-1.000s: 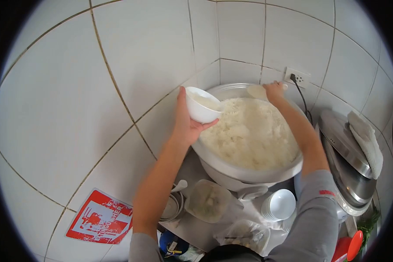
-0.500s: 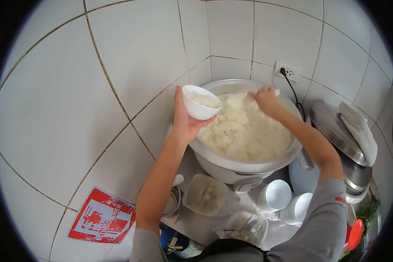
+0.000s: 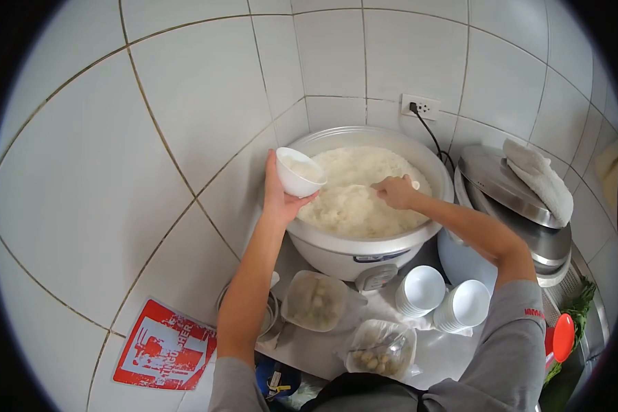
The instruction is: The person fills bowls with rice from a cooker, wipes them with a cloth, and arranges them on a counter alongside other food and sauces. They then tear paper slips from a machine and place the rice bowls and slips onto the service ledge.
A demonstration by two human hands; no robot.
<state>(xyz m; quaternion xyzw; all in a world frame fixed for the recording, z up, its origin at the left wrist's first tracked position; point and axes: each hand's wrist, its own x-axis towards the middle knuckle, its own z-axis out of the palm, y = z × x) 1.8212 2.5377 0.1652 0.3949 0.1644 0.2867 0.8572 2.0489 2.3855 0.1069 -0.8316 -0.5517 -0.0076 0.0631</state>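
Note:
My left hand (image 3: 285, 196) is closed around a white bowl (image 3: 296, 180), tilted toward the pot's left rim, with rice (image 3: 302, 167) inside it. Over the big pot, my right hand (image 3: 397, 192) is shut on a white-handled rice scoop (image 3: 415, 185). Only the end of its handle shows; the working end is hidden by the hand and rice. Cooked white rice (image 3: 353, 159) fills much of the large rice cooker (image 3: 323, 247), heaped unevenly near my right hand.
Two stacks of white bowls (image 3: 421, 288) stand in front of the cooker. Left of them are a plastic food container (image 3: 314, 302) and a bagged container (image 3: 381, 350). A metal lid (image 3: 508, 182) with a cloth (image 3: 541, 182) lies right. A black cord (image 3: 429, 130) runs to the outlet.
The view has shifted slightly. My right hand has moved down and nearer across the rice, toward the bowl. My left hand still holds the bowl beside the pot's rim.

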